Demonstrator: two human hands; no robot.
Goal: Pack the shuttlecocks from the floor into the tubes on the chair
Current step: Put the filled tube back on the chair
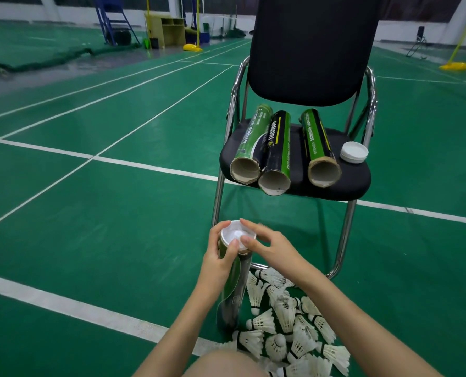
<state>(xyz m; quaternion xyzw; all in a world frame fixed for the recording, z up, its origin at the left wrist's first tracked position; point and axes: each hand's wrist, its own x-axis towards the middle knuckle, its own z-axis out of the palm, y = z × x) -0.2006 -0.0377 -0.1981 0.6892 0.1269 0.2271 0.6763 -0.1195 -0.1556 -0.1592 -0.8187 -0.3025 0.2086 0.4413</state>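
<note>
The left hand (218, 257) wraps an upright tube (233, 289) near its top; the right hand (267, 244) pinches the white cap (236, 235) on its mouth; shuttlecocks (289, 319) litter the floor (90, 227) just beside; three open tubes (276, 151) lie on the chair (308, 50).

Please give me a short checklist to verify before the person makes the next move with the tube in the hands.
1. Left hand grips the held tube: ok.
2. Right hand fingers on the white cap: ok.
3. Cap fully seated on the tube: cannot tell.
4. Held tube full: cannot tell, cap covers it.
5. Free space on the chair seat between the three open tubes: ok.
6. Floor cleared: not ok, shuttlecocks remain.
</note>
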